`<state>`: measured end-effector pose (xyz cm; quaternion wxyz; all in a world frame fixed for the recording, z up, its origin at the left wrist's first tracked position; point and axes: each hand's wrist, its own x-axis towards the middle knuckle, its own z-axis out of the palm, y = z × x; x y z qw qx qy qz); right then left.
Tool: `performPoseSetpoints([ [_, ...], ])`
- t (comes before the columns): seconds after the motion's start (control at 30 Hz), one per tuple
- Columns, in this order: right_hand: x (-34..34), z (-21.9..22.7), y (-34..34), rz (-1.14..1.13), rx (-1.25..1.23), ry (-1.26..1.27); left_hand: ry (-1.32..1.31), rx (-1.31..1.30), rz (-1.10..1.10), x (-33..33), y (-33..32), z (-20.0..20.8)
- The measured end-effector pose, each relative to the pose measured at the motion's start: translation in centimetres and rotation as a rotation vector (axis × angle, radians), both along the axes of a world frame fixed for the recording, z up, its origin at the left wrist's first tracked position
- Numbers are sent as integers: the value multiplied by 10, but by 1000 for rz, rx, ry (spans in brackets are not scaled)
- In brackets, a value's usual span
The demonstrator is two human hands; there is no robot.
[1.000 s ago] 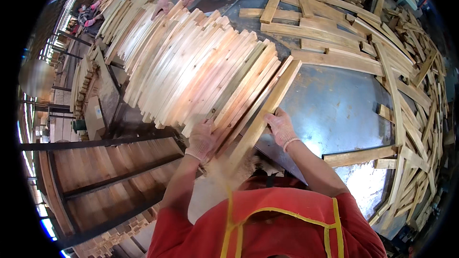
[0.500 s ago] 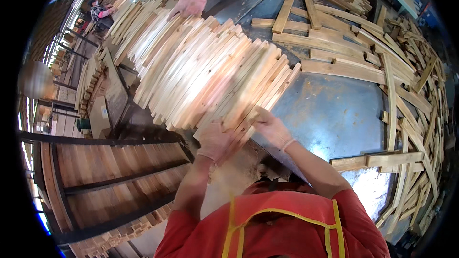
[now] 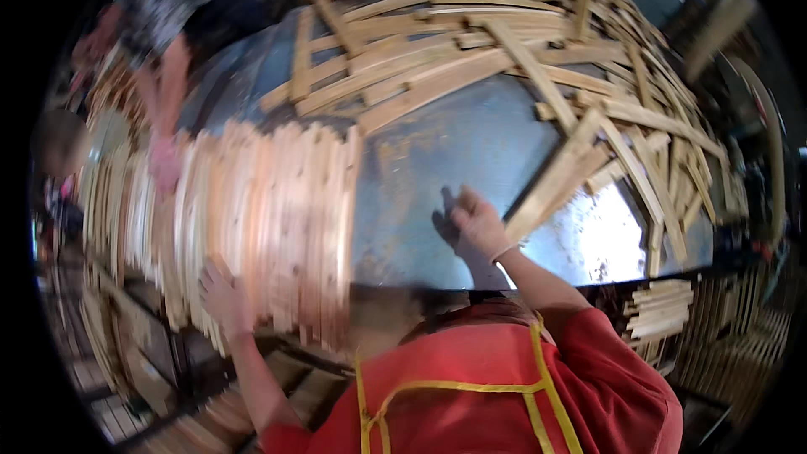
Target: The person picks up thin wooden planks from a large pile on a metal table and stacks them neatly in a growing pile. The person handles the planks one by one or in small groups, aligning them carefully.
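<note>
Long, narrow wood strips [image 3: 282, 219] lie side by side in a row at the left edge of the table. My left hand [image 3: 223, 298] rests against their near ends, its fingers stretched out. Over the bare metal tabletop [image 3: 403, 227] hovers my right hand [image 3: 483, 227], thumb and fingers apart, with nothing visible in it. A dark shadow or reflection of it shows beside the fingertips. Nearest to that hand is a thick wooden board [image 3: 563, 172], lying slanted, its near end by my wrist. The picture is somewhat blurred.
Loose boards [image 3: 429, 67] lie crossed along the table's far side, and a tangled pile of strips [image 3: 647, 143] fills its right. A co-worker's pink hand [image 3: 166, 164] is at the far left of the row. Stacked strips [image 3: 660, 311] sit below the table's right edge.
The view has turned right. Both my hands were together at the row's near right end; now the right hand is off the strips, over the metal, and the left has shifted leftward along the row.
</note>
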<state>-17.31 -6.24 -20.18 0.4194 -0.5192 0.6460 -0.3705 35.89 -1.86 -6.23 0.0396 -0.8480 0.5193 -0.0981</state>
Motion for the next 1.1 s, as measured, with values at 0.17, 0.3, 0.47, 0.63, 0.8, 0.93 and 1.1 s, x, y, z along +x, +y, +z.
performPoseSetpoints([
  [0.17, -166, 30, -48, -546, -147, 762, 367, -72, -541, -161, 4, -64],
  [0.3, -90, 36, -39, -390, 23, 513, 584, 306, -657, -315, -7, -71],
  [0.47, -85, 73, -58, 155, -182, 404, 514, 538, -503, -407, -33, -80],
  [0.63, -297, 84, -186, 53, -278, 1333, 492, 406, -425, -394, -32, -117],
  [0.8, -344, 106, -213, 301, 180, 1353, 654, 381, -363, -395, -38, -97],
  [0.93, -281, 94, -165, 526, 217, 862, 1013, 261, -272, -377, -41, -94],
  [1.1, -148, 32, -50, 311, 315, -90, 1603, 183, -149, -353, -27, -105],
])
